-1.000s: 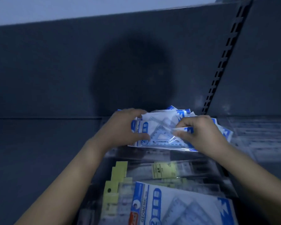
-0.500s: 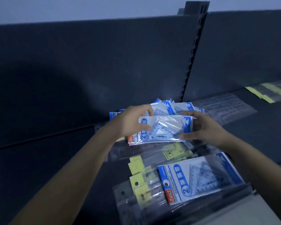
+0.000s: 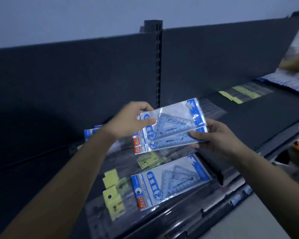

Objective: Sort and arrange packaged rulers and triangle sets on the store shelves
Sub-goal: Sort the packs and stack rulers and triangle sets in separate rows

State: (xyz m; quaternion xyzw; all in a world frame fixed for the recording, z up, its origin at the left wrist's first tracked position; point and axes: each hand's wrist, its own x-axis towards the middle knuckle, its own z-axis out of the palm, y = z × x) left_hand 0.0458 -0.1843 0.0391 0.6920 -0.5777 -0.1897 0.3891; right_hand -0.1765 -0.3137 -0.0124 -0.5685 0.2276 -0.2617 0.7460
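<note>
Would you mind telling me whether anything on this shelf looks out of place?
One blue triangle-set pack lies slanted across the yellow-tagged ruler packs, a different product. The held packs, gripped by the left hand and right hand, are fanned, not squared.

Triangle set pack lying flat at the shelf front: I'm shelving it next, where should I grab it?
Probably pinch the orange-labelled corner of the triangle set pack, coming from the front: it lies flat on the ruler packs, and that corner is nearest.
</note>
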